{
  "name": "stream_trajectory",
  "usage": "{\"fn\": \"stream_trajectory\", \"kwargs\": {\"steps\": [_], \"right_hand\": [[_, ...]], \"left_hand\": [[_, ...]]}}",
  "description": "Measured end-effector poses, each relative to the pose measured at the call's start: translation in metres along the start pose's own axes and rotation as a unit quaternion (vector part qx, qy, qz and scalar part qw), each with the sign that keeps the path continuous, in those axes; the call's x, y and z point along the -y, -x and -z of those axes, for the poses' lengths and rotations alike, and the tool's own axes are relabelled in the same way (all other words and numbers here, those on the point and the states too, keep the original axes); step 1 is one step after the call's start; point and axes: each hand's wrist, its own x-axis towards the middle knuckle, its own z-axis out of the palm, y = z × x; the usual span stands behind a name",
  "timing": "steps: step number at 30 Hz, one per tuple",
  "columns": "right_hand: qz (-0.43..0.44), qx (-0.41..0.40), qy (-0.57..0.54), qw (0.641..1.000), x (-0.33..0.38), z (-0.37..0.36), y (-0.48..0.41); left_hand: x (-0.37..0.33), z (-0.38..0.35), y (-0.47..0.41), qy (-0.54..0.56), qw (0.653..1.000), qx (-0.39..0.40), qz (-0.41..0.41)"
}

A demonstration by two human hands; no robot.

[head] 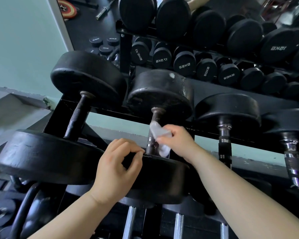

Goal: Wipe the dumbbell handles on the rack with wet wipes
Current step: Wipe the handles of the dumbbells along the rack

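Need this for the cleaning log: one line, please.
step: wiping second dumbbell handle | right hand: holds wet wipe on handle | left hand: grips near head

The left hand [117,168] and right hand [178,142] are bare. The left forearm [72,213] and right forearm [240,192] are uncovered to the frame's edge.

Four dumbbells [41,156] lie on the near rack [67,104]. There is one wet wipe [160,133], one left hand [117,169], one right hand [178,140].
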Motion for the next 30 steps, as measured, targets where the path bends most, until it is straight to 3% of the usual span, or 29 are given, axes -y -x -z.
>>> {"fn": "stream_trajectory", "kwargs": {"steps": [3, 5, 11, 15, 17, 23, 30], "right_hand": [[-0.011, -0.091, -0.039, 0.995, 0.008, 0.005, -0.021], [-0.011, -0.09, -0.045, 0.995, 0.006, 0.002, -0.024], [-0.004, 0.087, 0.066, 0.994, -0.003, -0.003, 0.009], [-0.004, -0.052, -0.029, 0.998, 0.007, 0.009, -0.014], [-0.015, -0.075, -0.056, 0.995, 0.009, 0.012, -0.023], [-0.023, 0.057, 0.038, 0.997, -0.004, 0.003, 0.004], [-0.027, -0.122, -0.096, 0.987, 0.009, 0.003, -0.019]], "left_hand": [[0.0, 0.0, 0.0, 0.001, 1.0, 0.002, -0.002], [0.0, 0.0, 0.0, 0.002, 1.0, 0.001, -0.001], [0.002, 0.0, 0.0, 0.003, 1.0, 0.0, 0.006], [0.0, 0.0, 0.0, 0.002, 1.0, -0.001, 0.006], [0.0, 0.001, 0.001, 0.002, 1.0, 0.0, 0.007], [-0.001, 0.0, -0.001, 0.002, 1.0, 0.002, 0.011], [-0.002, 0.0, 0.0, 0.002, 1.0, 0.0, 0.015]]}}
